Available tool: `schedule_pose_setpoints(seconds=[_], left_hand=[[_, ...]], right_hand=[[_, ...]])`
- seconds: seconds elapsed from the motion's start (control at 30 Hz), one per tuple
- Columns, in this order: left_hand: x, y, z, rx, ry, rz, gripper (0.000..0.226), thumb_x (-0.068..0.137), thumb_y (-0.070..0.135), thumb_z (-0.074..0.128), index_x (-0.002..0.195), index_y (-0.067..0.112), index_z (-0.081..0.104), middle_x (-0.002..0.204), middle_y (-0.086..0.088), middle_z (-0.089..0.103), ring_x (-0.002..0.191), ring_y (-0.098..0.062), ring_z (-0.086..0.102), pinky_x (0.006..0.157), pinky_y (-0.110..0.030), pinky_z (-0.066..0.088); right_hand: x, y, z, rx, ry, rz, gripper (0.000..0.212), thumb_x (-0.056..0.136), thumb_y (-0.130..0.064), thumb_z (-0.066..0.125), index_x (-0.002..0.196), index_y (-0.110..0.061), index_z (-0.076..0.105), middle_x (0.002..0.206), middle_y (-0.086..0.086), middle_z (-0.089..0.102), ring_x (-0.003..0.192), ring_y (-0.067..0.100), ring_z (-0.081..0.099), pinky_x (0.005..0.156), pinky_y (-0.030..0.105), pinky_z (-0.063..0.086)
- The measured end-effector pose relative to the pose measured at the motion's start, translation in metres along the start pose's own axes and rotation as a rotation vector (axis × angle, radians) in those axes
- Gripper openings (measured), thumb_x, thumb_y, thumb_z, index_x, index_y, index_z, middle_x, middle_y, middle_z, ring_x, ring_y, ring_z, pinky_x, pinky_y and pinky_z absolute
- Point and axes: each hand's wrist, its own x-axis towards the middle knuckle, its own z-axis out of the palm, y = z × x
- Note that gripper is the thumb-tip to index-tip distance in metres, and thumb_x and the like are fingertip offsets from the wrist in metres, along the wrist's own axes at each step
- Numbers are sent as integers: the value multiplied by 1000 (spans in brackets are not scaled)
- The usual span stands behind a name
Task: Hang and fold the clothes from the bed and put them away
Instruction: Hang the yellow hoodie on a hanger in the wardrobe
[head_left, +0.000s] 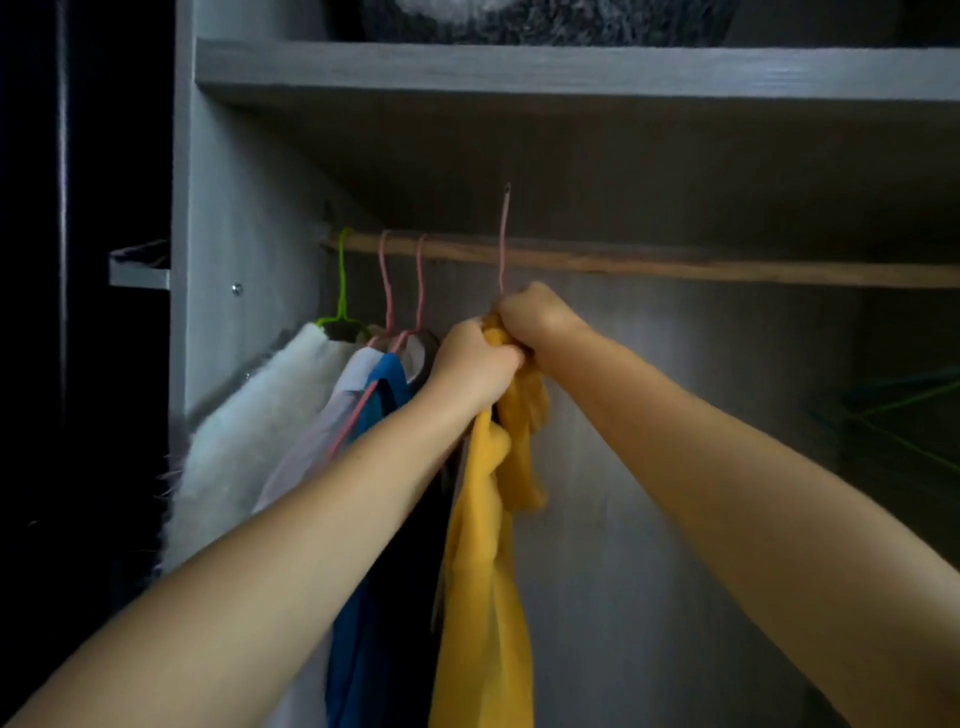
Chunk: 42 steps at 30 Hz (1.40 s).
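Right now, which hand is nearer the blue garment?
Left. The left hand grips the yellow garment right beside the blue garment; the right hand grips farther right, below the pink hanger hook.

both hands, left hand (475, 364) and right hand (535, 317), grip a yellow garment (483, 545) on a pink hanger (502, 244) by the wooden rail (675, 265)

Rough wooden rail (623, 262) — fluffy white garment (249, 441), seemingly fleece.

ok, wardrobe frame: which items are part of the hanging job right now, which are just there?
In play:
- yellow garment, gripped by left hand and right hand
- its pink hanger, hook above the rail
- wooden rail

Just there:
- white fleecy garment
- blue garment
- green hanger
- shelf
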Motion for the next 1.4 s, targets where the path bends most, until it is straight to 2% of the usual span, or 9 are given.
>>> schedule_pose_setpoints(seconds=[0.13,0.23,0.33,0.43,0.53,0.63,0.77,1.03,1.4], left_hand=[[17,-21,-10,82,-33,-94,25,84,19,61,107,8,64,97,-11,68,91,-26,65,78,-30,51],[6,-50,-16,75,-97,-53,26,87,15,56,113,17,61,96,-7,68,92,-24,64,76,-28,49],[5,-64,-26,91,-117,4,14,86,8,53,95,16,60,83,-6,64,84,-24,63,69,-27,48],[5,-63,-35,304,-133,11,4,89,14,52,92,13,51,85,-9,59,79,-23,57,63,-30,43],[-8,-55,-41,747,-85,146,39,94,20,51,131,11,43,132,-16,48,115,-29,50,88,-37,44],[-38,-43,-31,1095,98,526,60,94,20,51,148,12,25,145,-15,33,134,-34,31,108,-47,29],[-78,-38,9,890,-30,766,53,91,22,52,142,17,38,140,-10,42,130,-29,37,106,-42,30],[-166,-66,127,490,-470,656,44,90,21,53,134,17,49,125,-8,52,117,-30,48,94,-42,42],[-424,-22,274,254,-1058,840,39,93,24,48,132,23,49,126,2,51,119,-19,47,91,-34,44]], right_hand=[[17,3,25,-24,-53,83,14,97,-13,43,109,-9,49,80,5,50,73,20,54,63,30,44],[14,20,49,-54,-118,87,28,99,-13,41,122,0,51,102,13,57,89,26,54,73,31,43],[9,25,60,-40,-110,36,34,102,-15,36,126,3,52,121,20,58,98,28,55,77,31,40],[1,27,56,-38,-96,-11,38,103,-22,36,126,2,54,122,19,59,113,32,55,88,33,43],[-19,46,45,-100,-34,-79,35,102,-23,38,125,-4,55,116,15,61,110,28,57,86,28,43],[-43,78,29,-225,51,-36,40,99,-25,41,137,-10,45,132,14,56,122,31,52,102,42,42],[-83,116,-3,-399,93,13,41,95,-20,43,135,-12,45,134,11,53,127,30,45,103,47,39],[-255,205,-100,-698,186,323,48,95,-22,44,142,-19,38,134,9,49,126,30,42,102,45,38],[-584,272,-233,-725,179,857,39,94,-19,45,133,-18,49,132,11,50,119,31,50,99,37,42]])
